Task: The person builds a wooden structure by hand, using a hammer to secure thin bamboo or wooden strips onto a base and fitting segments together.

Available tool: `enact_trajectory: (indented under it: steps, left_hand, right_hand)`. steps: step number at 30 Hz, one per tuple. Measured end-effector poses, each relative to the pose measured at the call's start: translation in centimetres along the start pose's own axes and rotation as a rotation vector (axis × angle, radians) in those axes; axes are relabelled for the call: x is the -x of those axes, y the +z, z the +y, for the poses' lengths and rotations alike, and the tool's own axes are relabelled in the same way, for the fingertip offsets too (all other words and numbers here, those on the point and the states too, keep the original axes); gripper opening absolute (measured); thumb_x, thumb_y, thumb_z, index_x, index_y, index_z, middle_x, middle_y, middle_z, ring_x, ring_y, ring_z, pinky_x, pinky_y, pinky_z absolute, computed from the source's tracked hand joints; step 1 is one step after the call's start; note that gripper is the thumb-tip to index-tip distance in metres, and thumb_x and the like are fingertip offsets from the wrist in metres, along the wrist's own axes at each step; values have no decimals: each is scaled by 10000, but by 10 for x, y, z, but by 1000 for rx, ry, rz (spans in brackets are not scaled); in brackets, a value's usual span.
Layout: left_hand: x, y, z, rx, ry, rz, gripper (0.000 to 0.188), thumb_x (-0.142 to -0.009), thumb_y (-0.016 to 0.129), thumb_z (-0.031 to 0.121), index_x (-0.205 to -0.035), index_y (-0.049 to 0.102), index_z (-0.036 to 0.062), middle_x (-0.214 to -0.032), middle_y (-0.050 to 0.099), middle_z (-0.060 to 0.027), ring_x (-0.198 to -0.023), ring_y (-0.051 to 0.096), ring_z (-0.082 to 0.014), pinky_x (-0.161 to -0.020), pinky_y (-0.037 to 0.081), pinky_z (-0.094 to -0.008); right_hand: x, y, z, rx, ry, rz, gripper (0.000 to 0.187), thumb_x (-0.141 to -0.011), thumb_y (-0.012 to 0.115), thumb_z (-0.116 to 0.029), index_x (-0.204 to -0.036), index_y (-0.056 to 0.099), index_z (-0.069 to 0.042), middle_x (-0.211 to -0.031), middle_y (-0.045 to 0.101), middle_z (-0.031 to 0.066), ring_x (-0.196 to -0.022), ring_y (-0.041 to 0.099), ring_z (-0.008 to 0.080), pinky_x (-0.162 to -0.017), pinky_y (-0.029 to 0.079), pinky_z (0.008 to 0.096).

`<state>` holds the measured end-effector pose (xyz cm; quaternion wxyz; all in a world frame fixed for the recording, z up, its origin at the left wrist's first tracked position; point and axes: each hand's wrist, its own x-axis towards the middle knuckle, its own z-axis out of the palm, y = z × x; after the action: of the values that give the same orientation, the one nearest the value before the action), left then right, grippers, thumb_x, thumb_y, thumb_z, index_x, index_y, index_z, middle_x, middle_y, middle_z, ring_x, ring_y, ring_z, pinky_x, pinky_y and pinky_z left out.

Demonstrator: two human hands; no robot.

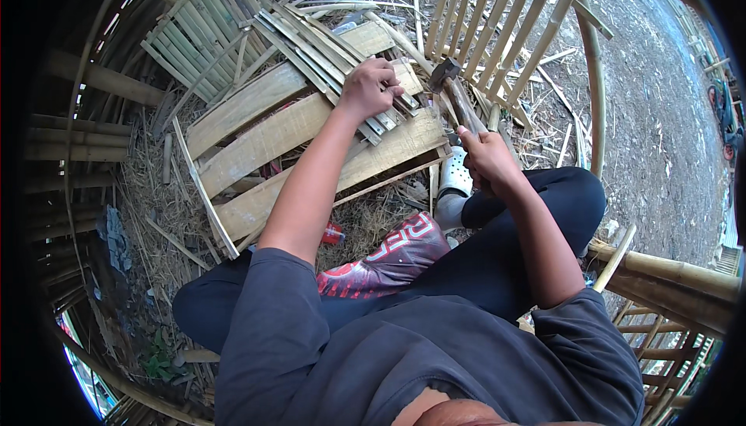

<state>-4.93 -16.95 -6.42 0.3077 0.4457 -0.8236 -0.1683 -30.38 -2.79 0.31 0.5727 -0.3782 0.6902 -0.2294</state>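
Note:
My right hand (491, 160) is wrapped round the wooden handle of a hammer (461, 103), its dark head raised near the right end of a slatted wooden pallet (260, 144). Over the pallet, my left hand (368, 90) is closed with fingertips pinched together. Whatever it holds, if anything, is too small or hidden to make out. Beneath that hand lie several long split bamboo strips (305, 55), bundled side by side and slanting across the pallet boards.
A bamboo slat panel (203, 34) leans at the far left, and a bamboo rack (501, 26) stands at the far right. Near my legs lie a printed red-and-white sack (392, 259) and a red can (332, 233). Bamboo scraps and straw litter the ground.

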Motion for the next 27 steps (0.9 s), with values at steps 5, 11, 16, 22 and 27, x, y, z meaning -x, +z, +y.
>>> enact_trajectory:
  steps: [5, 11, 16, 22, 27]
  left_hand:
    - [1, 9, 16, -151, -82, 75, 181, -731, 862, 206, -733, 705, 117, -1044, 664, -51, -1167, 607, -262, -1277, 236, -567]
    - [-2, 7, 19, -388, -353, 19, 632, -764, 848, 428, -1313, 612, 225, -1563, 401, -96, -1545, 139, -330, -1266, -13, -643]
    - [-12, -1, 32, -556, -437, -202, 987, -793, 764, 611, -1624, 371, 252, -1722, 260, -94, -1624, -10, -332, -1189, -139, -751]
    - [-32, -6, 35, -787, -375, -344, 1159, -775, 708, 695, -1688, 163, 234, -1752, 171, -82, -1625, -57, -318, -1176, -135, -767]
    - [-58, -13, 18, -757, -493, -515, 1353, -695, 730, 700, -1692, -16, 171, -1754, -75, -172, -1608, -162, -355, -1163, -173, -735]
  right_hand:
    - [0, 1, -3, 25, -25, 11, 466, -1070, 581, -423, -800, 512, -49, -561, 485, 7, -393, 431, 136, -362, 334, 344]
    - [0, 3, 4, 9, -39, -25, 467, -1075, 582, -409, -784, 493, -55, -555, 479, 5, -382, 419, 124, -351, 328, 332]
    - [3, 1, 6, 82, -64, -16, 478, -1079, 574, -411, -772, 491, -55, -552, 477, 5, -379, 414, 110, -344, 318, 328]
    - [11, -2, 21, 372, -283, 95, 528, -1041, 630, -398, -763, 576, 47, -566, 549, 176, -493, 553, 288, -536, 439, 467]
    - [11, 3, 33, 488, -377, 124, 503, -1019, 659, -371, -789, 624, 75, -645, 600, 273, -600, 606, 417, -620, 463, 498]
